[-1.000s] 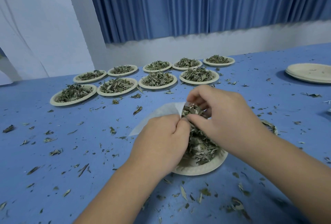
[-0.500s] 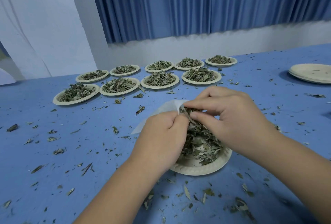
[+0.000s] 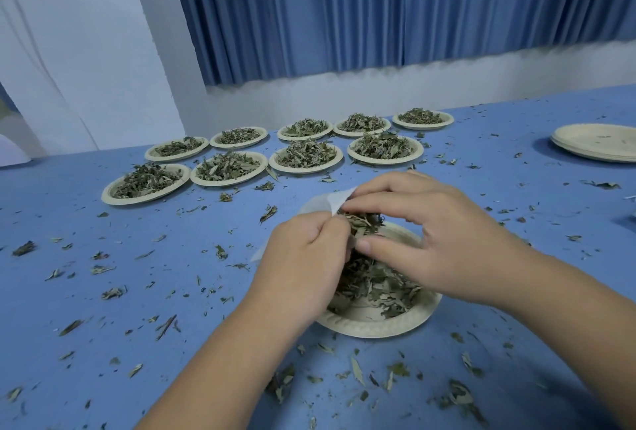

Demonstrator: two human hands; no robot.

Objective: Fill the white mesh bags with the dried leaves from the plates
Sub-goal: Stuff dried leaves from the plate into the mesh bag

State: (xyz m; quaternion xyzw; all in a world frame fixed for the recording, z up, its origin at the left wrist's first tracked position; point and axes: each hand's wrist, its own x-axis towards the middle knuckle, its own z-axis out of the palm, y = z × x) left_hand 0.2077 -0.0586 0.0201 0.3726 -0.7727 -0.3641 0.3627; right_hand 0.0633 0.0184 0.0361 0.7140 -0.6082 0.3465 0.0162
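Left hand (image 3: 303,257) grips mesh bag (image 3: 325,203), mouth toward right hand (image 3: 444,240)'s leaves (image 3: 361,223).

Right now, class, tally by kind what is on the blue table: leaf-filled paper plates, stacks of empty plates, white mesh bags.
Round beige paper plates holding dried leaves: 10
Stack of empty beige paper plates: 1
White mesh bag: 1
Total: 12

Ten plates carry dried leaves (image 3: 378,285): a far row of five (image 3: 305,138), a nearer row of four (image 3: 305,171), and one plate (image 3: 371,330) under the hands. One stack of bare plates (image 3: 592,151) sits at the right, its number unreadable. There is one white mesh bag (image 3: 330,201). Two hands show: left hand (image 3: 303,264) and right hand (image 3: 447,247). The loose scraps on the tabletop (image 3: 86,223) are too many to count.
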